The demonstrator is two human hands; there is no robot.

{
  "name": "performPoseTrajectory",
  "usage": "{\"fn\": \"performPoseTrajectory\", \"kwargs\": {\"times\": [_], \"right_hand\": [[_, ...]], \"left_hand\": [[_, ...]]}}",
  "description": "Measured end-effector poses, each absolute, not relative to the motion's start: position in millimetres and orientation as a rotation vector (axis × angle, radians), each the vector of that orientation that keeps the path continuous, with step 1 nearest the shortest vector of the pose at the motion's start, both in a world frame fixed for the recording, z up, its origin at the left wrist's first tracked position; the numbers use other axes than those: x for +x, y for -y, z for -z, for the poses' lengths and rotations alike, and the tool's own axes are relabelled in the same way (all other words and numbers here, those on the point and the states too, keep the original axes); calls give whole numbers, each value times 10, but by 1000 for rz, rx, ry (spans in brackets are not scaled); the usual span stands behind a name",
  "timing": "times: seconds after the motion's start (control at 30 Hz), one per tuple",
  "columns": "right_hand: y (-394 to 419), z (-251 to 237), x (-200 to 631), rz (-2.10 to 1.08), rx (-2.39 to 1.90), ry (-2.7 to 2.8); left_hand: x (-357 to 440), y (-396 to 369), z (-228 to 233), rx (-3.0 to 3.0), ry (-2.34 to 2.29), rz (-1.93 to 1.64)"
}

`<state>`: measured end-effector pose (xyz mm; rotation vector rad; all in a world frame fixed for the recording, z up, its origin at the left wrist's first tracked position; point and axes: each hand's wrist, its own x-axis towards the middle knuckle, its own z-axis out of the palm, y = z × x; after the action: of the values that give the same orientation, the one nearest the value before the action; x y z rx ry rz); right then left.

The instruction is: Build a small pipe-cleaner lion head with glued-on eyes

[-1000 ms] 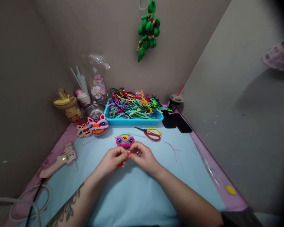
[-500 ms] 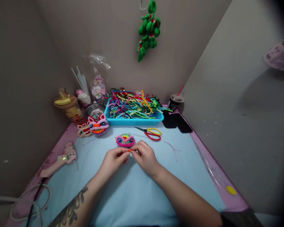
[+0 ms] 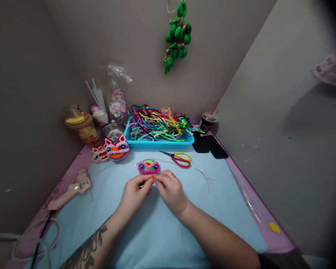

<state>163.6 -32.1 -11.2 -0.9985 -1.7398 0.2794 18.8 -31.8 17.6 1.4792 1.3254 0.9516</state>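
Observation:
Between the fingertips of my left hand (image 3: pixel 137 190) and my right hand (image 3: pixel 170 189) is a small orange piece of pipe cleaner (image 3: pixel 153 177), mostly hidden by the fingers. Both hands are closed in a pinch on it, held over the light blue mat (image 3: pixel 162 231). Just beyond my fingers lies a round pink fuzzy lion-head piece (image 3: pixel 148 167) with blue eyes and a green and yellow top. Red-and-yellow-handled scissors (image 3: pixel 180 160) rest behind my right hand, and a thin lilac strip (image 3: pixel 204 179) lies to its right.
At the back stands a blue tray (image 3: pixel 159 144) heaped with colourful pipe cleaners. Two finished lion heads (image 3: pixel 117 148), a metal bowl (image 3: pixel 112 130) and a lidded cup (image 3: pixel 85 129) are at back left. A glue gun (image 3: pixel 72 190) lies left; dark phones (image 3: pixel 217 146) and a drink (image 3: pixel 208 121) are right.
My right hand's fingers have shifted slightly around the orange piece, with the wrist a little more raised. My left hand keeps its pinch, and the objects on the mat stay in place.

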Motion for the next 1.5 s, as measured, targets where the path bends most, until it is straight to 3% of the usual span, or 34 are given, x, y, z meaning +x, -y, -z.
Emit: {"fn": "performPoseTrajectory", "kwargs": {"times": [0.33, 0.73, 1.5], "right_hand": [[224, -24, 1729, -830, -930, 1600], [211, -90, 1775, -861, -937, 1639], [262, 47, 1781, -196, -888, 1941]], "left_hand": [[134, 246, -237, 1443, -1269, -861], [136, 253, -226, 1486, -1290, -841], [152, 254, -120, 973, -995, -847]]}}
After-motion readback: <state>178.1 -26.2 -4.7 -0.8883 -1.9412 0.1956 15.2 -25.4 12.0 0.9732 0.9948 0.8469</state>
